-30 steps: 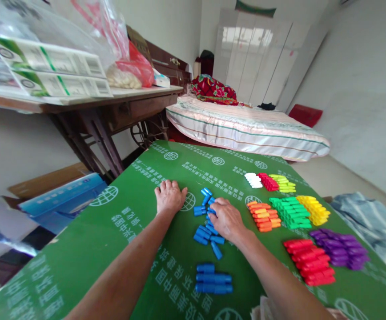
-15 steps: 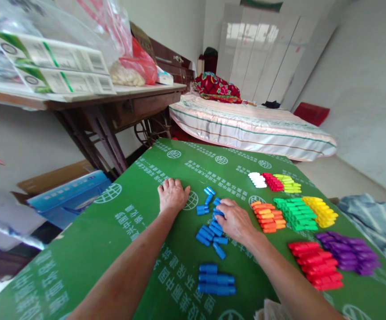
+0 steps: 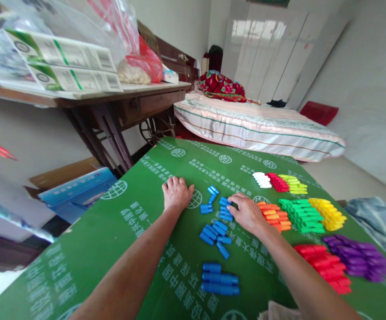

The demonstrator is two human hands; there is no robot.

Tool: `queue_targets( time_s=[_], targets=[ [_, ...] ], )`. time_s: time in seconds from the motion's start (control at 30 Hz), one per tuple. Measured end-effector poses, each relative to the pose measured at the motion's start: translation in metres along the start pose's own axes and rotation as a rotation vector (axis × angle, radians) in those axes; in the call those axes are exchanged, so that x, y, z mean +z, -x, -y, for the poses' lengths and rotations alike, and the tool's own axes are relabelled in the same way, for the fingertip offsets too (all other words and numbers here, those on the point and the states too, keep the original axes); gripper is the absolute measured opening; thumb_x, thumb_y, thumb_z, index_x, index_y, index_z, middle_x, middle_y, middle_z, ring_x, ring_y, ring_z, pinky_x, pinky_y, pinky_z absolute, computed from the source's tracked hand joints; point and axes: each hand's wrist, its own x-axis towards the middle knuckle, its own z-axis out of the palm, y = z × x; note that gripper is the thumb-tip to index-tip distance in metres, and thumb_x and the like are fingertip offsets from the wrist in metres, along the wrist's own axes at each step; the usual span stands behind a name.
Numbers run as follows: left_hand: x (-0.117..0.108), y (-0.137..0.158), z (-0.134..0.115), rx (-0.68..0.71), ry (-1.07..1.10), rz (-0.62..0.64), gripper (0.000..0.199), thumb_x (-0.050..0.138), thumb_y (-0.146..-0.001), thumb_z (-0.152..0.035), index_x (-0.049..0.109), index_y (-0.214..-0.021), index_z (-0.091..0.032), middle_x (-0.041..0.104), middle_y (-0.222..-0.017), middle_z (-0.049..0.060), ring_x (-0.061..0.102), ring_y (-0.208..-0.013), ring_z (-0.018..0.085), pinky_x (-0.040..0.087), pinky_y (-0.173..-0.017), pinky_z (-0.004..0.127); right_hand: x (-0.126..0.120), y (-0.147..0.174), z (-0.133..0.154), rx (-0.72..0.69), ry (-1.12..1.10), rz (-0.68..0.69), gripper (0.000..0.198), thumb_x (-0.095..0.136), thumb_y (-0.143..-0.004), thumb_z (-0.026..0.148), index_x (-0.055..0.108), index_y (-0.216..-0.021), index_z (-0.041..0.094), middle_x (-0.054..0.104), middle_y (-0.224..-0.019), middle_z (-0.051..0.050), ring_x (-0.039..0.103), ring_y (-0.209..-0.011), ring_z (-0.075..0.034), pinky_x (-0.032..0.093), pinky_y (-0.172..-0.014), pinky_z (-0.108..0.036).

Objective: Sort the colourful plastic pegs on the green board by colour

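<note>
My left hand lies palm down on the green tabletop, fingers loosely spread, holding nothing. My right hand is over the loose small blue plastic cylinders. Its thumb and forefinger are curved and apart, touching the right ends of a short column of blue cylinders. To its left lie a few more blue cylinders. Below it is a loose cluster of blue cylinders, with one tilted piece. Nearer me, longer blue pieces lie side by side.
At the right stand sorted groups of white, small red, lime, orange, green, yellow, purple and larger red pieces. A wooden desk and a bed are beyond.
My right hand has drawn slightly right off the blue cylinders, uncovering a neater column of them. The left hand stays flat on the tabletop. The whole view has shifted a little.
</note>
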Motion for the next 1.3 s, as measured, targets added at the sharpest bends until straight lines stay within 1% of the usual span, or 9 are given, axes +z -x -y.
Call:
queue_targets(
  time_s=[0.07, 0.17, 0.23, 0.33, 0.53, 0.73, 0.9, 1.2, 1.3],
  targets=[
    [0.000, 0.000, 0.000, 0.000, -0.001, -0.003, 0.050, 0.035, -0.087, -0.047, 0.056, -0.113, -0.009, 0.052, -0.128, 0.020, 0.041, -0.123, 0.034, 0.032, -0.098, 0.048, -0.003, -0.007, -0.001, 0.032, 0.036, 0.022, 0.025, 0.051, -0.088, 0.028, 0.065, -0.107, 0.021, 0.063, -0.110, -0.005, 0.058, -0.099, -0.017, 0.042, -0.083, -0.026],
    [0.000, 0.001, 0.000, 0.000, 0.000, -0.004, 0.050, 0.035, -0.087, -0.047, 0.055, -0.114, -0.009, 0.052, -0.128, 0.020, 0.041, -0.123, 0.035, 0.032, -0.098, 0.048, -0.006, -0.018, 0.003, 0.057, 0.113, 0.098, 0.024, 0.053, -0.087, 0.030, 0.064, -0.106, 0.023, 0.063, -0.109, -0.005, 0.058, -0.097, -0.017, 0.041, -0.081, -0.027],
    [0.000, 0.001, 0.000, 0.000, 0.001, -0.002, 0.050, 0.035, -0.087, -0.047, 0.055, -0.113, -0.010, 0.052, -0.128, 0.020, 0.041, -0.123, 0.035, 0.032, -0.098, 0.048, -0.007, -0.025, 0.007, 0.053, 0.149, 0.146, 0.022, 0.053, -0.086, 0.031, 0.064, -0.104, 0.023, 0.063, -0.106, -0.005, 0.058, -0.096, -0.018, 0.040, -0.080, -0.027],
    [0.000, 0.001, 0.000, -0.001, 0.004, 0.001, 0.050, 0.035, -0.087, -0.047, 0.055, -0.114, -0.010, 0.052, -0.128, 0.020, 0.040, -0.123, 0.034, 0.031, -0.099, 0.048, -0.007, -0.032, 0.012, 0.052, 0.172, 0.177, 0.019, 0.053, -0.086, 0.031, 0.066, -0.098, 0.022, 0.063, -0.103, -0.006, 0.058, -0.095, -0.018, 0.039, -0.078, -0.028],
    [0.000, 0.000, -0.001, -0.009, 0.007, 0.012, 0.050, 0.034, -0.087, -0.047, 0.055, -0.115, -0.011, 0.051, -0.130, 0.020, 0.040, -0.123, 0.034, 0.029, -0.100, 0.049, -0.009, -0.042, 0.009, 0.032, 0.204, 0.236, 0.016, 0.056, -0.085, 0.032, 0.068, -0.089, 0.022, 0.063, -0.098, -0.005, 0.058, -0.090, -0.018, 0.038, -0.071, -0.027],
    [0.002, 0.000, 0.000, -0.005, 0.007, 0.003, 0.051, 0.035, -0.087, -0.048, 0.055, -0.116, -0.011, 0.051, -0.130, 0.020, 0.039, -0.124, 0.034, 0.030, -0.100, 0.049, -0.013, -0.043, 0.002, 0.017, 0.219, 0.257, 0.017, 0.056, -0.085, 0.031, 0.070, -0.091, 0.023, 0.065, -0.099, -0.005, 0.059, -0.092, -0.018, 0.039, -0.072, -0.027],
    [0.003, 0.000, 0.001, -0.002, 0.006, -0.001, 0.051, 0.035, -0.087, -0.049, 0.056, -0.114, -0.012, 0.053, -0.128, 0.020, 0.040, -0.123, 0.034, 0.029, -0.100, 0.049, -0.014, -0.045, -0.004, 0.017, 0.222, 0.265, 0.019, 0.058, -0.085, 0.032, 0.070, -0.097, 0.023, 0.065, -0.104, -0.005, 0.059, -0.095, -0.019, 0.040, -0.076, -0.027],
    [0.003, 0.000, 0.000, -0.003, 0.010, 0.000, 0.051, 0.035, -0.087, -0.048, 0.056, -0.114, -0.011, 0.052, -0.128, 0.020, 0.040, -0.123, 0.035, 0.030, -0.099, 0.049, -0.019, -0.049, -0.009, -0.016, 0.251, 0.320, 0.019, 0.066, -0.077, 0.025, 0.070, -0.095, 0.027, 0.066, -0.102, -0.001, 0.059, -0.091, -0.017, 0.040, -0.072, -0.025],
    [0.003, 0.000, 0.000, -0.001, 0.015, -0.003, 0.050, 0.035, -0.087, -0.048, 0.056, -0.113, -0.011, 0.052, -0.127, 0.021, 0.040, -0.123, 0.035, 0.030, -0.099, 0.049, -0.022, -0.050, -0.011, -0.026, 0.269, 0.327, 0.021, 0.067, -0.075, 0.023, 0.070, -0.096, 0.026, 0.066, -0.102, -0.002, 0.059, -0.091, -0.017, 0.040, -0.071, -0.025]
  ],
)
